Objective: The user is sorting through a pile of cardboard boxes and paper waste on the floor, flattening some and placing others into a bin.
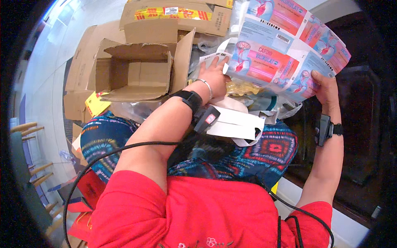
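Note:
My right hand point(325, 86) grips the lower right corner of a large printed packaging sheet point(266, 62), thumb on top. Pink, red and blue panels, drawings of organs and barcodes cover the sheet, which curves upward and away from me. My left hand point(214, 76) has its fingers spread over a white printed paper point(212, 57), close to the sheet's left edge. Whether it also touches the sheet I cannot tell. Below it, a white paper or card piece with a cut-out handle point(237, 124) lies across my lap.
An uncovered cardboard box point(139, 73) stands left of my left hand, with a taped carton point(173, 14) behind it. Clear plastic bags point(287, 104) lie under the sheet. A dark panelled piece point(353, 148) borders the right side. A black cable point(124, 147) crosses my left arm.

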Demonstrator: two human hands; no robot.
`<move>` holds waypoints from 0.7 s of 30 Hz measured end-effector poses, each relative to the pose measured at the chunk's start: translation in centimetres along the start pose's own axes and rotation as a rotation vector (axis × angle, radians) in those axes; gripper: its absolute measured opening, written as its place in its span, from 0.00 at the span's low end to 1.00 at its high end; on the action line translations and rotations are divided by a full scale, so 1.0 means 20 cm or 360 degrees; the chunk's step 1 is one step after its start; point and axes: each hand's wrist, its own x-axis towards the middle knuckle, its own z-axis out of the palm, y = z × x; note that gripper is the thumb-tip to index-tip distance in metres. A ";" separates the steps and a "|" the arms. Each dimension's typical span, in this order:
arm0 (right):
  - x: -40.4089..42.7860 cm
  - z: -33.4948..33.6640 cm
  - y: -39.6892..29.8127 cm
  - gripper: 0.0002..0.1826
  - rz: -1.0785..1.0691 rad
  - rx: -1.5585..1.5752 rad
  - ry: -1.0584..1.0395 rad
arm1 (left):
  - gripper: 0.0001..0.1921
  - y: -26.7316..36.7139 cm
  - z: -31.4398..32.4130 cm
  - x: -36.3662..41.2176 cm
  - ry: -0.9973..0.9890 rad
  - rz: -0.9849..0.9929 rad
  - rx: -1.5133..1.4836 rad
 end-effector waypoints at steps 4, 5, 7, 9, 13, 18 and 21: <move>0.07 -0.01 -0.03 0.16 0.0111 -0.0277 0.0044 | 0.22 0.00 0.00 -0.01 0.0011 -0.0021 0.0036; 0.09 -0.01 -0.05 0.11 0.0202 -0.0475 0.0001 | 0.21 -0.01 0.01 -0.03 0.0062 0.0008 0.0032; 0.10 0.00 -0.01 0.10 0.0105 -0.0638 -0.0009 | 0.21 0.00 0.00 -0.03 0.0121 0.0048 0.0019; 0.10 0.08 -0.01 0.10 0.0008 -0.0789 -0.0037 | 0.20 -0.01 0.00 -0.04 0.0131 0.0061 -0.0008; 0.05 0.26 -0.05 0.11 -0.0799 -0.1328 -0.0467 | 0.22 -0.01 -0.02 -0.03 -0.0014 0.0075 0.0095; -0.04 0.33 -0.05 0.14 -0.0902 -0.1774 -0.0588 | 0.19 -0.08 0.02 -0.06 -0.0227 0.0117 -0.0024; -0.13 0.34 0.00 0.18 -0.0909 -0.1904 -0.0798 | 0.21 -0.13 0.03 -0.10 -0.0170 0.0164 -0.0021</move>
